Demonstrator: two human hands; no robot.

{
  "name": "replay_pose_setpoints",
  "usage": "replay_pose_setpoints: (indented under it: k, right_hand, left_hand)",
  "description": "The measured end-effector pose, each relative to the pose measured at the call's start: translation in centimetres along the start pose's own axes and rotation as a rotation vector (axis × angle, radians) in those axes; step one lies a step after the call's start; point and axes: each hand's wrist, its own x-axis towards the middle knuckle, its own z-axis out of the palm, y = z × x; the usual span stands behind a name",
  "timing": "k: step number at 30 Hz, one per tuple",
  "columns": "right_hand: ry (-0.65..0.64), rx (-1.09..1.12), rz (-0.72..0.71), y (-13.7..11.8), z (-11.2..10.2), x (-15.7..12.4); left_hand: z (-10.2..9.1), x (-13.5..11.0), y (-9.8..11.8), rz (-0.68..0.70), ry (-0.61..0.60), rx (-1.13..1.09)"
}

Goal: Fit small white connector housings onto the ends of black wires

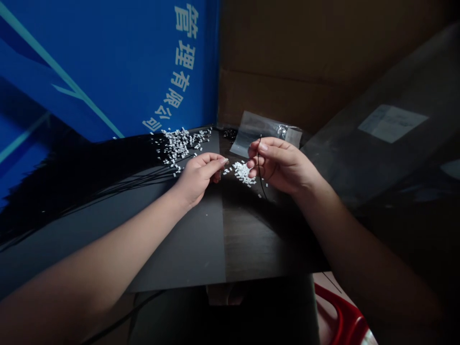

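Between the thumb and fingers of my right hand [278, 160] is a thin black cord [259, 175], its lower end hanging down over the tabletop. My left hand [203, 175] is closed in a pinch to the left of it; whatever sits at its fingertips is too small to make out. Just below and between the hands lies a small heap of white rectangular pieces [244, 173]. Behind my left hand, a long bundle of black cords [89, 167] stretches to the left, with many small white pieces [179, 143] at its near-centre end.
A clear plastic bag [247, 132] lies behind my right hand, beside small black bits [230, 135]. A blue panel [143, 57] with white characters and a brown cardboard wall [287, 62] stand behind the table [187, 249]. A red stool [339, 306] is below at right.
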Motion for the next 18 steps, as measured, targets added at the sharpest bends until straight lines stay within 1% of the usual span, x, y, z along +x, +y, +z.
replay_pose_setpoints:
  k: [3,8,12,18]
  right_hand:
    - [0.046,-0.015,-0.032,0.1,0.1,0.0]
    - [0.165,-0.082,-0.09,0.8,0.6,0.2]
    - [0.204,-0.139,-0.061,1.2,0.5,0.4]
    - [0.184,-0.169,0.032,1.7,0.1,0.5]
  left_hand:
    - [0.0,0.0,0.0,-0.004,0.0,0.006]
    - [-0.1,0.0,-0.1,-0.004,-0.006,-0.001]
    - [-0.1,-0.1,-0.1,-0.016,-0.016,-0.018]
    - [0.0,-0.1,0.0,-0.026,-0.014,-0.016]
